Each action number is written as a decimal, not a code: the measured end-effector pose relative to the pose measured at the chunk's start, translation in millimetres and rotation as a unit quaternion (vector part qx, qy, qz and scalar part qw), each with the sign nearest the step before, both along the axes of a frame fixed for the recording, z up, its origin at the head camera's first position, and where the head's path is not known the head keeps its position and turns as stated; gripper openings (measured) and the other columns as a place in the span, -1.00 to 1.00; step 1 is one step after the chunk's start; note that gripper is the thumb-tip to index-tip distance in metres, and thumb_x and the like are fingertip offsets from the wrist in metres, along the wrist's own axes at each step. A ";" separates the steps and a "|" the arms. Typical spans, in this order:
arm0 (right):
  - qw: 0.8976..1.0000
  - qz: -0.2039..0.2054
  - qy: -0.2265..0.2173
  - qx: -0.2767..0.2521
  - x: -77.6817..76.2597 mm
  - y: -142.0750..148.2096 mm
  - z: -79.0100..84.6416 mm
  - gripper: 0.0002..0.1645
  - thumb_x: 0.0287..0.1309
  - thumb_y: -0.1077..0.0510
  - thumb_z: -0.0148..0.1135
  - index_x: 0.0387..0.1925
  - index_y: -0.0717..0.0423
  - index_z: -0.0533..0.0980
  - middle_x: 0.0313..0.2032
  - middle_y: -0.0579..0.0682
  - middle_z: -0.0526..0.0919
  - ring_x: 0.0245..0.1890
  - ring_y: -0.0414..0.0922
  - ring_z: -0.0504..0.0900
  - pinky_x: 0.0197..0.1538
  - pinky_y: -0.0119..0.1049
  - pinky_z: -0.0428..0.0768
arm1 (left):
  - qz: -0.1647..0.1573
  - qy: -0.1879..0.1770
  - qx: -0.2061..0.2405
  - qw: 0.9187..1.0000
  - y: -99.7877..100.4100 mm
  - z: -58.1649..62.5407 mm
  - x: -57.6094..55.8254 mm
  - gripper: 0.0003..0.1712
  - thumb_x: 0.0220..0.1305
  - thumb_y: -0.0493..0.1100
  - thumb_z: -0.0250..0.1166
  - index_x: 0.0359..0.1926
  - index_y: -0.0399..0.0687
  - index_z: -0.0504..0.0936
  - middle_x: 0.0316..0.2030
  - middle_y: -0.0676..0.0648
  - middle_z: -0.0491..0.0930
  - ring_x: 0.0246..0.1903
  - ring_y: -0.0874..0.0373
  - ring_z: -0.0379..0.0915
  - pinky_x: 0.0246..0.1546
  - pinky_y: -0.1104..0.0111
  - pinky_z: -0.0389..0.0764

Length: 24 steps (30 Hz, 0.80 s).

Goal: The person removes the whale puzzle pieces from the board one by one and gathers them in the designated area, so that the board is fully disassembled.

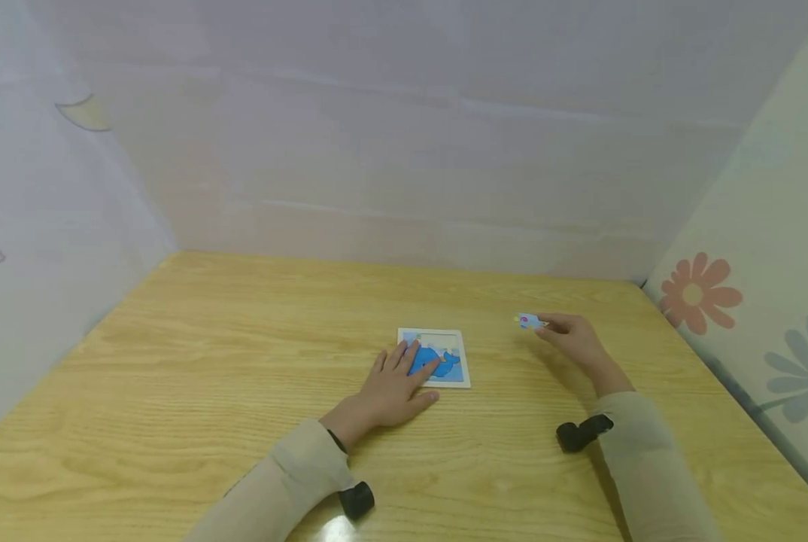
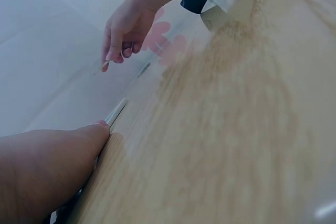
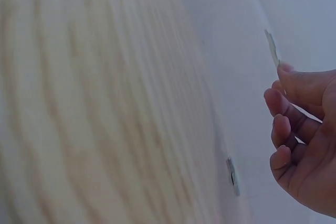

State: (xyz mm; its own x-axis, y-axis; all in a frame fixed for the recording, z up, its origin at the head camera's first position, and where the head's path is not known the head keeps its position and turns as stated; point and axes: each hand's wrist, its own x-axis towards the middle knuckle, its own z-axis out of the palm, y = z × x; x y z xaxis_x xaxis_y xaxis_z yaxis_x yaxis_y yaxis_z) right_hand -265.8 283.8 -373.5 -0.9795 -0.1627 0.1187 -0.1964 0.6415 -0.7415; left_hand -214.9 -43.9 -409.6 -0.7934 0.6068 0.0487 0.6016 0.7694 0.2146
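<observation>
A jigsaw puzzle in a white frame [image 1: 467,369] lies on the table, with a blue whale picture and a pale bare area near its top. Over its left part rests my left hand [image 1: 393,388], fingers spread and straight across the picture, covering some of it. To the right, above the tabletop, my right hand [image 1: 572,337] pinches a light blue puzzle piece [image 1: 528,321] with a pink mark between thumb and fingertips. From the right wrist view, the puzzle piece [image 3: 272,47] shows nearly edge-on, while the other fingers curl loosely below the thumb.
The wooden table [image 1: 241,339] reaches back to a pale cloth wall [image 1: 404,165]. Another cloth with printed flowers [image 1: 692,294] stands along the right side. Black wrist cameras [image 1: 357,500] sit on both sleeves, close over the table.
</observation>
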 end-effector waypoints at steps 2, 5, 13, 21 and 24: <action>1.000 -0.003 -0.006 -0.003 -0.5 4.6 -1.8 -0.46 0.11 0.01 0.08 0.06 0.25 0.35 -0.19 0.18 0.47 -0.19 0.05 0.41 -0.21 -0.12 0.43 | 0.000 0.000 0.000 1.000 -0.2 -0.4 -0.4 -0.34 0.24 0.26 -0.25 0.31 0.19 0.00 0.28 -0.22 -0.20 0.24 -0.11 -0.41 0.10 -0.04 -0.21; 1.000 -0.007 -0.007 0.002 -1.5 10.5 -4.8 -0.45 0.12 0.02 0.08 0.06 0.28 0.35 -0.19 0.20 0.47 -0.20 0.04 0.41 -0.26 -0.18 0.45 | 0.000 0.000 0.001 1.000 0.0 -0.2 -0.5 -0.34 0.24 0.26 -0.25 0.31 0.18 0.00 0.28 -0.23 -0.20 0.24 -0.12 -0.42 0.10 -0.04 -0.22; 1.000 -0.014 -0.012 0.009 -3.9 20.1 -12.8 -0.50 0.13 0.12 0.08 0.02 0.39 0.34 -0.28 0.19 0.48 -0.31 -0.02 0.42 -0.33 -0.28 0.43 | 0.000 -0.004 0.002 1.000 0.9 0.6 -0.4 -0.35 0.24 0.26 -0.26 0.31 0.19 -0.02 0.28 -0.22 -0.21 0.24 -0.11 -0.43 0.11 -0.04 -0.24; 1.000 -0.014 -0.024 0.013 -2.0 23.1 -17.8 -0.51 0.11 0.16 0.09 0.01 0.42 0.34 -0.16 0.33 0.46 -0.17 0.10 0.43 -0.18 -0.15 0.43 | 0.001 0.004 0.000 1.000 1.2 0.3 0.2 -0.34 0.24 0.27 -0.25 0.31 0.19 0.00 0.28 -0.23 -0.19 0.24 -0.12 -0.41 0.10 -0.04 -0.22; 0.999 -0.012 -0.021 0.029 -3.6 24.2 -20.2 -0.49 0.11 0.12 0.10 0.01 0.40 0.35 -0.16 0.33 0.47 -0.16 0.13 0.42 -0.16 -0.08 0.40 | 0.001 0.004 0.001 1.000 1.7 -0.8 0.2 -0.34 0.23 0.27 -0.26 0.31 0.19 0.00 0.28 -0.22 -0.19 0.24 -0.11 -0.41 0.10 -0.04 -0.22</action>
